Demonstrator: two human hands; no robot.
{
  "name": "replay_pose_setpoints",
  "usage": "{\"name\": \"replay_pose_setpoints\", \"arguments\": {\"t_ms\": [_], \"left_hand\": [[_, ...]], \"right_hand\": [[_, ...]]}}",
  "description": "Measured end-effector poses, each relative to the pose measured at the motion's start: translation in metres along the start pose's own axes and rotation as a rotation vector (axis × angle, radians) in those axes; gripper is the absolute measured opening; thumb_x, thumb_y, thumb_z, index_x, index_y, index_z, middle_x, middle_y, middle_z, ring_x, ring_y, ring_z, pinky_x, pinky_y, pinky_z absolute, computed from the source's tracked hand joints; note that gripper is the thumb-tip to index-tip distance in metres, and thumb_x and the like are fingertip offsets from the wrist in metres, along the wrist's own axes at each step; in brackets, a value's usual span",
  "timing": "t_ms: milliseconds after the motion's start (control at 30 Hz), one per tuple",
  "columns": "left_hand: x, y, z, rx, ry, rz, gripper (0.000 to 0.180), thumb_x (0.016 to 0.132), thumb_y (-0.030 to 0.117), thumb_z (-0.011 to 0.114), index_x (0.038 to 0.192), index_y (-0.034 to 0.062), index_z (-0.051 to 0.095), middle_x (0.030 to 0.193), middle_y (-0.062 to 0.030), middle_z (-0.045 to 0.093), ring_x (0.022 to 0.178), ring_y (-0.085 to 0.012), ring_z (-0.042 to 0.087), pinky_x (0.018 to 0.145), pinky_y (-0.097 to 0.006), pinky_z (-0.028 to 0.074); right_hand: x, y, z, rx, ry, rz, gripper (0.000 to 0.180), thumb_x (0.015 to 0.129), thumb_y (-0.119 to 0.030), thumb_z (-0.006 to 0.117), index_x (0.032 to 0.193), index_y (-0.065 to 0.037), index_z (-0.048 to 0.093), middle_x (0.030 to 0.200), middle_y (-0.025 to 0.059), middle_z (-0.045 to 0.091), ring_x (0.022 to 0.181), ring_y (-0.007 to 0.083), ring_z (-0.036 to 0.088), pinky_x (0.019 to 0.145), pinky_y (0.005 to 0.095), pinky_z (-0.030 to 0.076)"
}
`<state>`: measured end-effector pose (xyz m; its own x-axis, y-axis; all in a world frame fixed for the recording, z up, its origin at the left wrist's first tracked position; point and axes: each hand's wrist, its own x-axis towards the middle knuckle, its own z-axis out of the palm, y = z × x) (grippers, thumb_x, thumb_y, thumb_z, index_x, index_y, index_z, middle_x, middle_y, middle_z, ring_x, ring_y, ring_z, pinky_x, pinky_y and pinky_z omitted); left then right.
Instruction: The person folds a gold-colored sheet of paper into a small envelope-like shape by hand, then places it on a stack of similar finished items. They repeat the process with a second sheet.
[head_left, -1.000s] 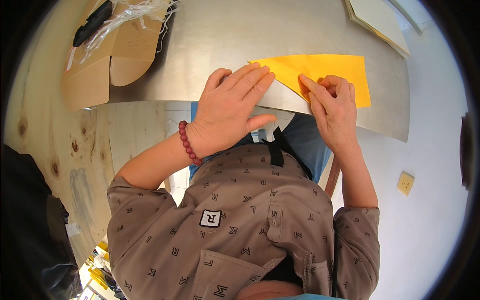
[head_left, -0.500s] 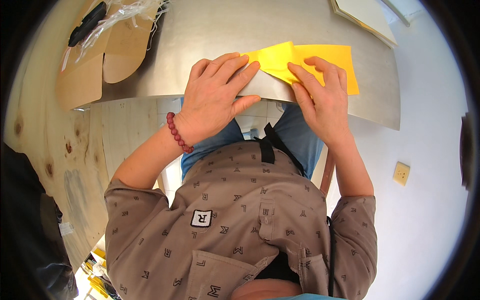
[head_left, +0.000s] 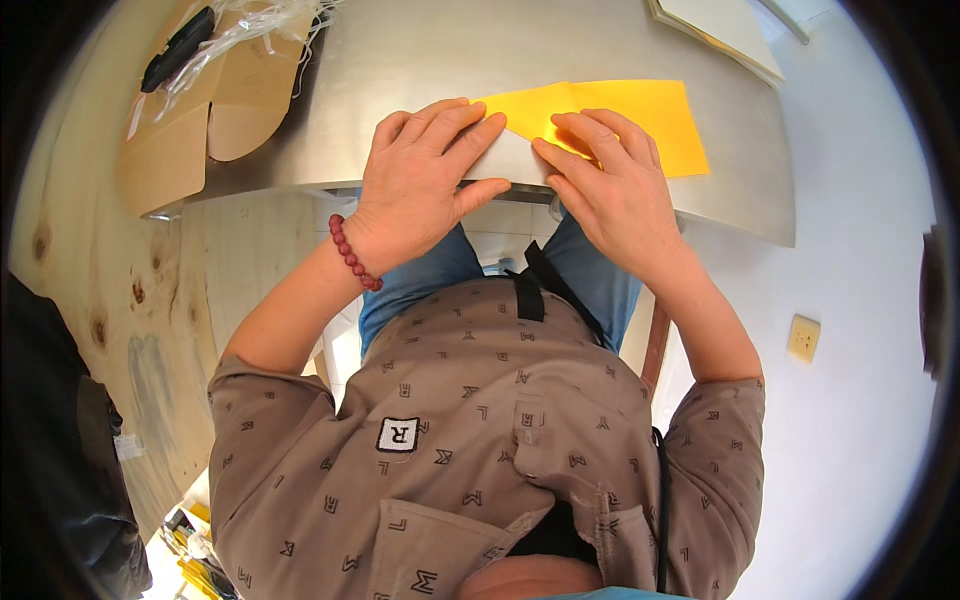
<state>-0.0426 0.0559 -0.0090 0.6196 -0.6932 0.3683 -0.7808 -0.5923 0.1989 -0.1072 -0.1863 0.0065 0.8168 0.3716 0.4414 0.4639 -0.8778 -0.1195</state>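
Note:
A sheet of yellow paper (head_left: 640, 125) lies along the near edge of the metal table, its left part folded over and slanting to a point. At that left tip rest the fingertips of my left hand (head_left: 418, 165), which is open with its fingers stretched out and its thumb off the paper. My right hand (head_left: 620, 190) leans on the folded part with bent, slightly parted fingers. Its index fingertip presses at the slanted lower edge, and the thumb sits just below, nearer to me. The paper under the right palm is hidden.
An opened brown cardboard box (head_left: 165, 150) stands at the table's left end, with clear plastic strips (head_left: 255, 35) and a black object (head_left: 178, 48) on it. White sheets or a pad (head_left: 715, 30) lie at the far right. A wall with a socket (head_left: 803, 338) borders the right side.
My right hand has slid left along the slanted edge, closer to my left hand. The raised crease in the paper now lies flatter. My left hand has hardly moved.

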Motion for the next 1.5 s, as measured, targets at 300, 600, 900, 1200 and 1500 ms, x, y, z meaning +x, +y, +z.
{"name": "replay_pose_setpoints", "arguments": {"t_ms": [300,600,900,1200,1500], "left_hand": [[0.001,0.000,0.001,0.022,0.005,0.023,0.057,0.093,0.041,0.070,0.142,0.0150,0.058,0.139,-0.0046,0.057,0.131,-0.0228,0.052,0.108,-0.044,0.037],[0.003,0.014,-0.009,0.063,-0.007,0.072,0.060,0.090,0.040,0.073,0.137,0.0073,0.059,0.131,-0.0094,0.059,0.122,-0.0296,0.054,0.105,-0.044,0.039],[0.019,0.049,-0.002,-0.085,-0.017,0.147,0.053,0.089,0.033,0.076,0.131,0.0043,0.062,0.113,-0.0075,0.059,0.109,-0.0259,0.054,0.098,-0.041,0.040],[0.025,0.043,0.003,-0.127,-0.019,0.144,0.047,0.086,0.023,0.078,0.127,0.0043,0.065,0.118,-0.0079,0.060,0.113,-0.0276,0.054,0.096,-0.042,0.043],[0.025,0.028,0.013,-0.205,0.001,0.206,0.048,0.087,0.021,0.077,0.130,0.0045,0.064,0.140,-0.0099,0.060,0.139,-0.0301,0.049,0.111,-0.045,0.040]], "right_hand": [[-0.045,-0.002,-0.029,-0.032,-0.052,0.159,0.036,0.085,-0.016,0.076,0.121,-0.013,0.073,0.131,0.0028,0.060,0.127,0.0279,0.051,0.106,0.0426,0.042],[-0.040,0.031,-0.042,-0.258,-0.021,0.056,0.032,0.088,-0.022,0.073,0.120,-0.018,0.074,0.129,0.0045,0.062,0.125,0.0278,0.053,0.108,0.0477,0.040],[-0.010,0.092,-0.017,-0.074,0.109,0.153,0.039,0.089,-0.033,0.074,0.121,-0.010,0.072,0.134,0.0164,0.061,0.129,0.0379,0.050,0.112,0.0519,0.038],[-0.007,0.056,0.024,-0.181,0.084,0.496,0.090,0.084,-0.066,0.069,0.146,-0.003,0.053,0.153,0.0322,0.042,0.146,0.0472,0.034,0.122,0.0572,0.021],[-0.014,0.092,0.016,-0.195,0.069,0.688,0.076,0.091,-0.057,0.066,0.146,-0.005,0.056,0.155,0.0246,0.045,0.146,0.0418,0.036,0.122,0.0495,0.026]]}}
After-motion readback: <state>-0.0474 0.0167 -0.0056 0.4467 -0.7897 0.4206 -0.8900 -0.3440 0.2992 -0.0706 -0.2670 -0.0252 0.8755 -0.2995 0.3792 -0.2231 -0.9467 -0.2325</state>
